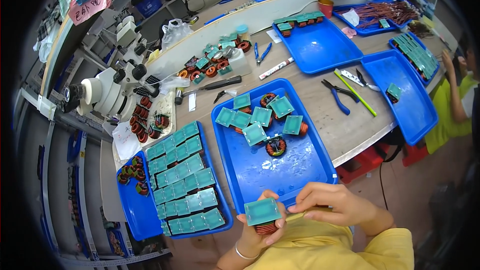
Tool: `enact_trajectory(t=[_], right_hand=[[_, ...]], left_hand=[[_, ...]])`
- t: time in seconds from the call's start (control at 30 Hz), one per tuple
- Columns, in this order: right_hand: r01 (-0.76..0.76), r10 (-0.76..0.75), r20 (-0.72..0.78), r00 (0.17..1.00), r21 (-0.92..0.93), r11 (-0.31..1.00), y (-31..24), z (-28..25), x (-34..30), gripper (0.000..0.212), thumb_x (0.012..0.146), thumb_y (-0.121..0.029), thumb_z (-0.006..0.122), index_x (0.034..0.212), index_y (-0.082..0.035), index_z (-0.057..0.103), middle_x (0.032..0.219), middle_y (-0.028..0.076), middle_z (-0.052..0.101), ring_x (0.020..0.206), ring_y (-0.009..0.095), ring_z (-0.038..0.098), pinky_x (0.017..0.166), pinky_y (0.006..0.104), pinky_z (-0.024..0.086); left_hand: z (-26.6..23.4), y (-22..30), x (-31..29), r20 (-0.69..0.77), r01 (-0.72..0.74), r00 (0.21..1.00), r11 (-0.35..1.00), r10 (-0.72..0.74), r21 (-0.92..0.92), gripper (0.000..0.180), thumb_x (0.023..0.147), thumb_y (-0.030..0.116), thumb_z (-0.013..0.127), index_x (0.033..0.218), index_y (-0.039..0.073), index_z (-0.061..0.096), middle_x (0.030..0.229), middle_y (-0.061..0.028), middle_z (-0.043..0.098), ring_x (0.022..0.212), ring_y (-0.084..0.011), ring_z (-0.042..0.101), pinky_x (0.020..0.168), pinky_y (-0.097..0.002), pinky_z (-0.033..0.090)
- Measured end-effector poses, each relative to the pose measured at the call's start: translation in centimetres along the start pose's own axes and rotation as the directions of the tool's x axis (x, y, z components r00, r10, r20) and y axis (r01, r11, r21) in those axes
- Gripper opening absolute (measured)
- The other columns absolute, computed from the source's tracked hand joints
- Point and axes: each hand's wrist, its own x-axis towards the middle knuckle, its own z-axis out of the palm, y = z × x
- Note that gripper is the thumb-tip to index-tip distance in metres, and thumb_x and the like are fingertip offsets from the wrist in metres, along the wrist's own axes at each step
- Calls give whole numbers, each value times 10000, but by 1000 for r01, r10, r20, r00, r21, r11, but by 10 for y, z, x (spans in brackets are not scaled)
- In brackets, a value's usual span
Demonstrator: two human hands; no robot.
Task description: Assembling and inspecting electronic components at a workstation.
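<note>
My left hand [248, 240] is closed around a copper-wound coil [265, 228] capped with a flat green plate [263, 211], held up at the near edge of a blue tray [270, 180]. Just right of it, my right hand [336, 204] has its fingers curled in a pinch beside the coil. Whether anything small sits between those fingertips is too fine to see. Inside the tray, several green-plated coils [261, 116] are grouped toward the far end. One coil [275, 146] among them shows its ring of windings.
To the left, another blue tray [227, 225] holds rows of green-plated coils. Beyond stand a microscope [107, 90] and a hammer [210, 86]. Pliers [340, 97] and a green stick [356, 92] lie at right, near more blue trays [320, 52]. A person in yellow [450, 115] is at far right.
</note>
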Motion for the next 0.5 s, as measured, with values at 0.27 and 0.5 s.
enact_trajectory(t=[0.27, 0.5], right_hand=[[2, 15, 151, 988, -113, 994, -11, -10, 7, 207, 794, -69, 591, 994, -18, 600, 893, 94, 549, 781, 190, 567, 658, 285, 465], [16, -24, -84, 996, -100, 995, -8, -13, 6, 200, 789, -65, 594, 985, -36, 615, 883, 96, 529, 766, 202, 557, 681, 288, 454]], left_hand=[[11, 6, 2, -111, 41, 994, 981, -20, 191, 759, 683, 580, 580, 1148, 34, 334, 824, -187, 539, 385, -125, 413, 298, -185, 323], [5, 7, 1, 36, 64, 997, 996, -67, 66, 746, 689, 552, 605, 1157, 34, 345, 774, -200, 536, 375, -110, 393, 281, -179, 303]])
